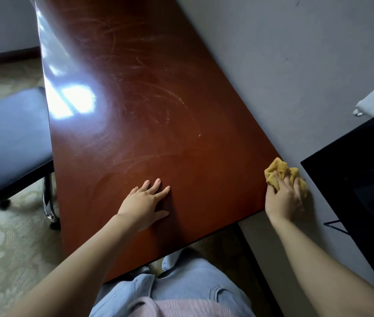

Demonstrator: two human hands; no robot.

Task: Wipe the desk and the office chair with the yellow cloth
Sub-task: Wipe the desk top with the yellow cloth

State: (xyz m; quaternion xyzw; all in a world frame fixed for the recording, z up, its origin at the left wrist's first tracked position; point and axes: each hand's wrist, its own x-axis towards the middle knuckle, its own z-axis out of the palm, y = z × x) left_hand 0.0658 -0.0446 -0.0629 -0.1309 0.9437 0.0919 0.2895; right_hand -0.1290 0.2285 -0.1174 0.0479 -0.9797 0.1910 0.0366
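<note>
Grips the bunched yellow cloth [277, 171] with the right hand [283, 200], fingers curled over it, at the right edge of the desk [158, 110] near its close corner, against the grey wall [295, 65]. Lays the left hand [142, 203] flat on the desk, fingers straight and spread, holding nothing. Has the office chair [9, 143] just beside the desk's left edge

The only view comes from a head-worn camera above the near short end of the desk [149, 124], facing forward and steeply down along its length. It sits close: the desk fills the middle of the frame, and the wearer's jeans [181, 284] show just below its near edge. The wide lens also takes in the office chair [9, 138] left of the desk and the wall [284, 65] to its right.
</note>
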